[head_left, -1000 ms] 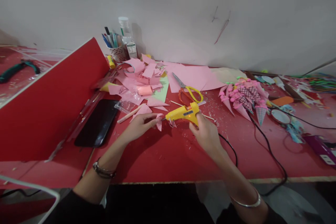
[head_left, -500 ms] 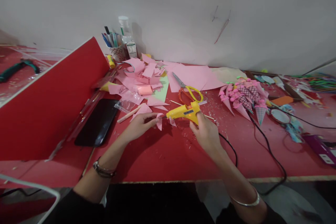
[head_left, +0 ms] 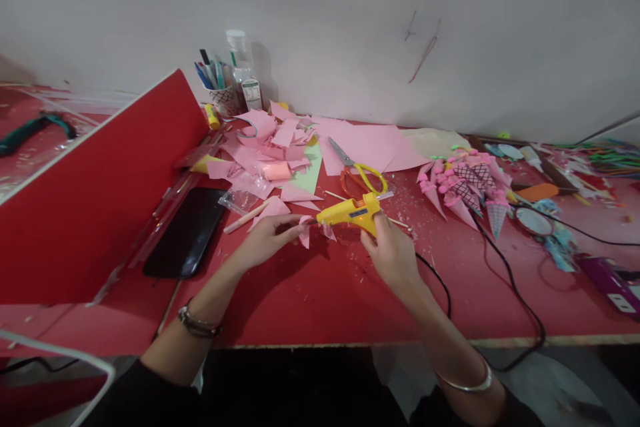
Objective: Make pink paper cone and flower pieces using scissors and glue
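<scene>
Between the thumb and fingers of my left hand (head_left: 267, 238) is a small piece of pink paper (head_left: 305, 235). My right hand (head_left: 393, 250) grips the handle of a yellow hot glue gun (head_left: 349, 213), its nozzle pointing left and meeting the pink paper. Whether the nozzle tip presses on the paper or just hovers by it, I cannot tell. A clear scrap (head_left: 328, 232) hangs below the gun's front end. Behind the gun lie scissors (head_left: 357, 170) with yellow and orange handles. Pink paper scraps (head_left: 255, 153) are heaped beyond my left hand.
A black phone (head_left: 186, 233) lies left of my left hand, beside a leaning red board (head_left: 105, 200). At the wall stand a pen cup (head_left: 223, 100) and a bottle (head_left: 250, 90). Pink paper cones (head_left: 470, 183) are piled at right, near a black cable (head_left: 510, 270) and a purple box (head_left: 607, 283).
Almost nothing differs. Both hands, the pink paper and the glue gun keep their places, with only a very slight shift of the view.
</scene>
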The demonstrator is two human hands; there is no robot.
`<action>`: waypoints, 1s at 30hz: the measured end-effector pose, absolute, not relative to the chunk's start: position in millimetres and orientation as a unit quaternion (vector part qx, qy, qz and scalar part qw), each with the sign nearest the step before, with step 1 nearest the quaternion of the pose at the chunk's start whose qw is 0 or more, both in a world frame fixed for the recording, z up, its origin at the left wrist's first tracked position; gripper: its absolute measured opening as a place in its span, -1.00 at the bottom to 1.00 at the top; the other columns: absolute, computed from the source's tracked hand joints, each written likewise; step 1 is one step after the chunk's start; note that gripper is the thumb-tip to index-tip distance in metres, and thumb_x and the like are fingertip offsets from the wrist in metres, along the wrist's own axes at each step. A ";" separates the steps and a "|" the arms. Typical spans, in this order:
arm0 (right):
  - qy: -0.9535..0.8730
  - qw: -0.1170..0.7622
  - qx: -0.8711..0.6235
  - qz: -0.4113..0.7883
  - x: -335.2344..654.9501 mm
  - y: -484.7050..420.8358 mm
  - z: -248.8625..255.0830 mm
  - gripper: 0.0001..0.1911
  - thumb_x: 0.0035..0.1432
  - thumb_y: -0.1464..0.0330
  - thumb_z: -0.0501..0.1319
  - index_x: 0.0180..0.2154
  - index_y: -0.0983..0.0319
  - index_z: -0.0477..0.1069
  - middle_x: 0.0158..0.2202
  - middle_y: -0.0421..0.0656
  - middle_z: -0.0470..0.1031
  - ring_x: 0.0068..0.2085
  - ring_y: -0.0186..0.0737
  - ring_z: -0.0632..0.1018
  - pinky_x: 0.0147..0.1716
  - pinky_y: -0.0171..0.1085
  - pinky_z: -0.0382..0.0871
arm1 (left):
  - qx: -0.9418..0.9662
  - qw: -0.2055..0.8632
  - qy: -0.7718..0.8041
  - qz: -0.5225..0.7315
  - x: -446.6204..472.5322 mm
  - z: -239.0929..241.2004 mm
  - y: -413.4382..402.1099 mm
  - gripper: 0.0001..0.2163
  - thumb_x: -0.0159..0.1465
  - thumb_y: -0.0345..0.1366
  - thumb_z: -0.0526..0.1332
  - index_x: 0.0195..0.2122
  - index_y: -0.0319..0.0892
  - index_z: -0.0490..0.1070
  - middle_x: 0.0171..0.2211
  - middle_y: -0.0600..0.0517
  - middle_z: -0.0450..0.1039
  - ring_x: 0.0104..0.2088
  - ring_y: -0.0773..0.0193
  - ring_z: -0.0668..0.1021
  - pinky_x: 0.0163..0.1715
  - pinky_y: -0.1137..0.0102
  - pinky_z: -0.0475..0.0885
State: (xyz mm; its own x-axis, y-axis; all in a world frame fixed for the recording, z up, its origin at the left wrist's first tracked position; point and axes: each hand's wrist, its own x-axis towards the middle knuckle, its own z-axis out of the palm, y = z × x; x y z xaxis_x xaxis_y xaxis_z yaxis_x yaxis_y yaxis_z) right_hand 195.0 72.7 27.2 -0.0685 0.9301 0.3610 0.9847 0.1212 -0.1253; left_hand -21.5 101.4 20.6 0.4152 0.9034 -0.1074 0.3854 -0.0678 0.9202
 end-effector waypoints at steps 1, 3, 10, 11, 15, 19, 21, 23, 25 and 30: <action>-0.728 0.180 -0.657 -0.078 195.0 72.7 27.5 -0.81 -0.03 0.42 -0.02 -0.32 0.27 0.27 -0.52 -0.11 0.44 -0.53 -0.23 0.45 -0.62 -0.35 0.04 | 0.681 0.493 0.474 0.263 -21.4 20.4 101.3 -0.63 0.13 -0.16 0.03 -0.14 -0.27 0.40 -0.30 -0.04 0.49 -0.41 0.33 0.45 -0.36 0.45 0.33; -0.729 0.179 -0.656 -0.081 195.0 72.4 27.7 -0.80 -0.03 0.42 -0.02 -0.31 0.27 0.27 -0.52 -0.12 0.44 -0.53 -0.23 0.45 -0.62 -0.34 0.05 | 0.679 0.490 0.478 0.266 -21.4 20.1 101.1 -0.63 0.13 -0.15 0.04 -0.14 -0.27 0.40 -0.31 -0.03 0.49 -0.40 0.32 0.46 -0.36 0.45 0.33; -0.720 0.169 -0.670 -0.072 195.6 71.8 25.4 -0.83 -0.01 0.41 0.00 -0.32 0.27 0.27 -0.51 -0.11 0.45 -0.51 -0.21 0.46 -0.60 -0.33 0.08 | 0.680 0.483 0.478 0.274 -21.7 18.9 100.8 -0.66 0.12 -0.15 0.04 -0.19 -0.23 0.41 -0.33 -0.01 0.49 -0.39 0.30 0.46 -0.35 0.44 0.35; -0.717 0.169 -0.672 -0.068 195.9 71.6 25.2 -0.84 -0.01 0.40 0.01 -0.32 0.26 0.27 -0.50 -0.11 0.45 -0.50 -0.20 0.46 -0.60 -0.33 0.09 | 0.680 0.482 0.478 0.276 -21.6 18.4 101.1 -0.66 0.12 -0.15 0.04 -0.20 -0.23 0.41 -0.33 -0.01 0.49 -0.39 0.30 0.47 -0.35 0.44 0.35; -0.698 0.180 -0.691 -0.054 197.8 70.4 27.3 -0.81 0.02 0.29 0.04 -0.34 0.27 0.26 -0.50 -0.09 0.44 -0.48 -0.16 0.47 -0.58 -0.32 0.14 | 0.686 0.472 0.481 0.275 -21.0 18.0 102.2 -0.67 0.12 -0.14 0.03 -0.23 -0.23 0.41 -0.39 0.01 0.47 -0.41 0.30 0.46 -0.36 0.44 0.34; -0.667 0.205 -0.716 -0.037 203.6 69.1 32.6 -0.66 -0.03 0.15 0.10 -0.31 0.28 0.25 -0.47 -0.06 0.44 -0.45 -0.11 0.47 -0.54 -0.29 0.20 | 0.687 0.467 0.490 0.262 -21.4 19.9 101.7 -0.67 0.12 -0.12 0.02 -0.31 -0.23 0.42 -0.45 0.02 0.45 -0.43 0.30 0.45 -0.38 0.43 0.33; -0.646 0.214 -0.733 -0.030 210.4 68.1 34.5 -0.63 -0.04 0.12 0.09 -0.30 0.28 0.25 -0.49 -0.07 0.43 -0.47 -0.11 0.46 -0.53 -0.26 0.21 | 0.682 0.472 0.495 0.259 -21.6 20.8 101.0 -0.67 0.11 -0.13 0.01 -0.28 -0.23 0.42 -0.45 0.02 0.45 -0.43 0.29 0.45 -0.38 0.43 0.33; -0.625 0.227 -0.746 -0.030 221.0 66.7 34.8 -0.62 0.00 0.11 0.04 -0.28 0.28 0.25 -0.51 -0.08 0.41 -0.49 -0.12 0.44 -0.53 -0.25 0.22 | 0.672 0.479 0.503 0.256 -21.2 22.0 100.6 -0.65 0.10 -0.14 0.01 -0.23 -0.24 0.41 -0.40 0.02 0.47 -0.42 0.29 0.45 -0.38 0.43 0.33; -0.607 0.252 -0.753 -0.037 235.8 65.2 32.9 -0.63 0.05 0.13 -0.03 -0.25 0.28 0.24 -0.48 -0.05 0.40 -0.46 -0.11 0.43 -0.52 -0.23 0.22 | 0.664 0.483 0.511 0.253 -20.2 23.7 100.3 -0.63 0.09 -0.14 0.02 -0.19 -0.25 0.40 -0.37 0.00 0.47 -0.42 0.29 0.45 -0.40 0.43 0.33; -0.568 0.295 -0.767 -0.047 279.9 64.3 18.3 -0.66 0.04 0.24 -0.09 -0.22 0.31 0.23 -0.39 0.04 0.39 -0.35 -0.03 0.43 -0.42 -0.15 0.27 | 0.671 0.479 0.516 0.233 -17.6 28.5 99.7 -0.66 0.12 -0.17 0.00 -0.23 -0.24 0.43 -0.46 0.03 0.46 -0.48 0.33 0.42 -0.47 0.46 0.30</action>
State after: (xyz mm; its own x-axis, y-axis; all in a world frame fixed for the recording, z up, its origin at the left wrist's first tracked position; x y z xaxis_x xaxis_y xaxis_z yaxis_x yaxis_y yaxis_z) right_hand 279.9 64.3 18.3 0.3500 0.8432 0.4080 0.8991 -0.1802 -0.3989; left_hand -17.6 99.7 28.5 0.3598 0.9152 -0.1815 0.4688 -0.0091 0.8833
